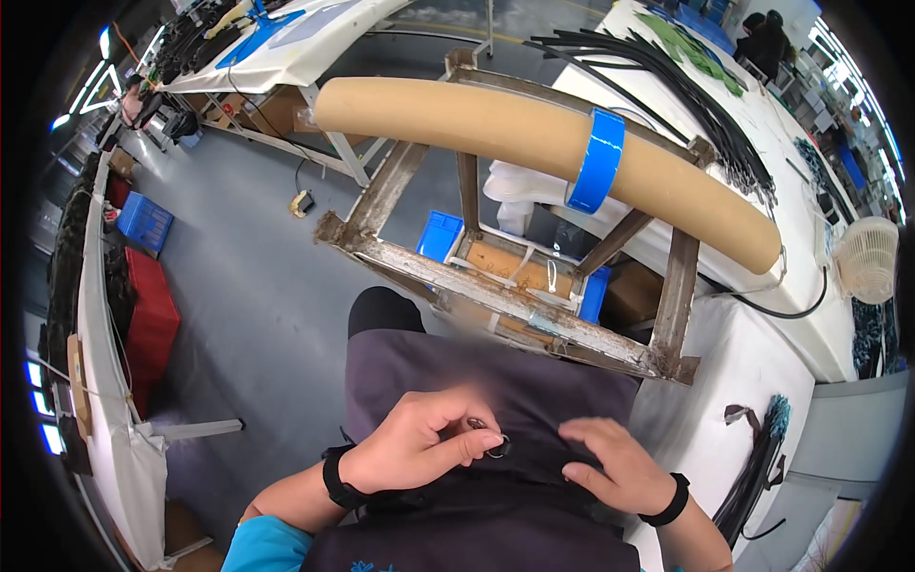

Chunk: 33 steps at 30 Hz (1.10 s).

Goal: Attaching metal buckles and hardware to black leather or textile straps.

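Over the dark apron (400, 381) on my lap, my left hand (415, 443) pinches a small dark ring-like metal piece (497, 446) between thumb and fingers. Part of the piece is covered by the fingertips, so its exact kind does not show. To its right, my right hand (624, 469) is apart from the piece, with thumb and fingers spread and nothing visible in them. Each wrist has a black band.
Ahead stands a worn metal frame (467, 286) bearing a thick cardboard tube (457, 112) with a blue band (598, 160) around it. Black strips (705, 114) lie on the white table at right, near a pale fan (865, 259). A blue crate (145, 222) stands at left.
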### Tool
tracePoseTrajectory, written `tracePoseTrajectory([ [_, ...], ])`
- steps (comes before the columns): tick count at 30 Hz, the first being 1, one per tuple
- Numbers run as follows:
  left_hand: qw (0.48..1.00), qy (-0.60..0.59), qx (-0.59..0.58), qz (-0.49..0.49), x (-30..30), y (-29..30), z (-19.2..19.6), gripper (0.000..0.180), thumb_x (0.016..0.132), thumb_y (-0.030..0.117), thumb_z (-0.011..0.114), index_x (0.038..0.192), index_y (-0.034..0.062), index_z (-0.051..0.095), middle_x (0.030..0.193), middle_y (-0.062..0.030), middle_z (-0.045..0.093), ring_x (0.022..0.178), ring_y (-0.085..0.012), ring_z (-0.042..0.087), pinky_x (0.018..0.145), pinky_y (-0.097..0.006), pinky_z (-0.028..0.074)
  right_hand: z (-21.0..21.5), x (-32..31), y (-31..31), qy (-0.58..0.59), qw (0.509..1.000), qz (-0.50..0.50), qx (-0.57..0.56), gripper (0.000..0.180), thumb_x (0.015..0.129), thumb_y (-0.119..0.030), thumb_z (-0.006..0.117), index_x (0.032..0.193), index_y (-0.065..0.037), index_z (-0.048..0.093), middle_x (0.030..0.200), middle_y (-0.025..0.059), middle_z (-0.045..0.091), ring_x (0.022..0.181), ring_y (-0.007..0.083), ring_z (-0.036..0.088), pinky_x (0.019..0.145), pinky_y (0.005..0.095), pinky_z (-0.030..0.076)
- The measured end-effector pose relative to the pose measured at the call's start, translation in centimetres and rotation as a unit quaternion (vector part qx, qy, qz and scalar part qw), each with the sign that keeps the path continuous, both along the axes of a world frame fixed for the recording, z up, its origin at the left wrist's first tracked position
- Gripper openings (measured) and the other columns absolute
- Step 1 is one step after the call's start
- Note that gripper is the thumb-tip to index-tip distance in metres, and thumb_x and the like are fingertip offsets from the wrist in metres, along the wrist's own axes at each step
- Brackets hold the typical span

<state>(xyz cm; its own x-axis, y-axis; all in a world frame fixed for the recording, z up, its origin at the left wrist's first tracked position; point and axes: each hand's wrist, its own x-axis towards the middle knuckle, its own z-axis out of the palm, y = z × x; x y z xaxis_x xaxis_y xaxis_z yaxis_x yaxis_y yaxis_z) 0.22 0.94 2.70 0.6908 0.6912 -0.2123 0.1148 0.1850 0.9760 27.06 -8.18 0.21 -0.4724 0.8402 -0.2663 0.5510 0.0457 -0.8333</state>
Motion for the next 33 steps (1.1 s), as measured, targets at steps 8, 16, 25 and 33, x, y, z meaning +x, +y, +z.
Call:
tracePoseTrajectory([
  [8, 0.997, 0.001, 0.077, -0.019, 1.1, 0.0, -0.9, 0.009, 0.089, 0.007, 0.062, 0.092, -0.001, 0.059, 0.08, -0.0058, 0.064, 0.066, -0.0088, 0.062, 0.059, -0.022, 0.05, 0.1, -6.5, 1.9, 0.185, 0.965, -0.184, 0.038, 0.034, 0.081, -0.013, 0.071, 0.107, -0.001, 0.053, 0.09, 0.0126, 0.064, 0.078, 0.0264, 0.066, 0.067, 0.0309, 0.052],
  [16, 0.989, -0.055, -0.134, 0.001, 1.1, 0.7, -2.3, 0.013, 0.093, 0.012, 0.057, 0.095, -0.0008, 0.057, 0.082, -0.0046, 0.061, 0.069, -0.0087, 0.061, 0.061, -0.022, 0.05, 0.4, -5.8, 2.1, 0.117, 0.965, -0.189, 0.138, 0.026, 0.076, -0.006, 0.074, 0.099, -0.001, 0.063, 0.08, 0.0102, 0.065, 0.059, 0.0172, 0.062, 0.052, 0.0249, 0.049],
  [25, 0.968, -0.011, 0.19, 0.164, 4.9, 4.6, -6.9, 0.024, 0.086, 0.014, 0.065, 0.104, -0.0007, 0.058, 0.096, -0.0089, 0.059, 0.087, -0.0152, 0.057, 0.073, -0.028, 0.047, 0.1, -4.7, 2.3, 0.131, 0.94, -0.264, 0.171, 0.027, 0.074, -0.002, 0.074, 0.099, 0.0, 0.064, 0.068, 0.0071, 0.059, 0.05, 0.0104, 0.05, 0.045, 0.0215, 0.039],
  [33, 0.999, 0.001, 0.007, 0.037, 2.3, 1.0, -5.3, 0.012, 0.09, -0.001, 0.057, 0.101, -0.0011, 0.061, 0.1, -0.0044, 0.064, 0.091, -0.0085, 0.058, 0.082, -0.024, 0.048, 1.0, -5.2, 3.7, 0.114, 0.938, -0.245, 0.216, 0.03, 0.074, 0.0, 0.074, 0.102, 0.0, 0.064, 0.071, 0.0081, 0.06, 0.053, 0.0126, 0.055, 0.047, 0.022, 0.044],
])
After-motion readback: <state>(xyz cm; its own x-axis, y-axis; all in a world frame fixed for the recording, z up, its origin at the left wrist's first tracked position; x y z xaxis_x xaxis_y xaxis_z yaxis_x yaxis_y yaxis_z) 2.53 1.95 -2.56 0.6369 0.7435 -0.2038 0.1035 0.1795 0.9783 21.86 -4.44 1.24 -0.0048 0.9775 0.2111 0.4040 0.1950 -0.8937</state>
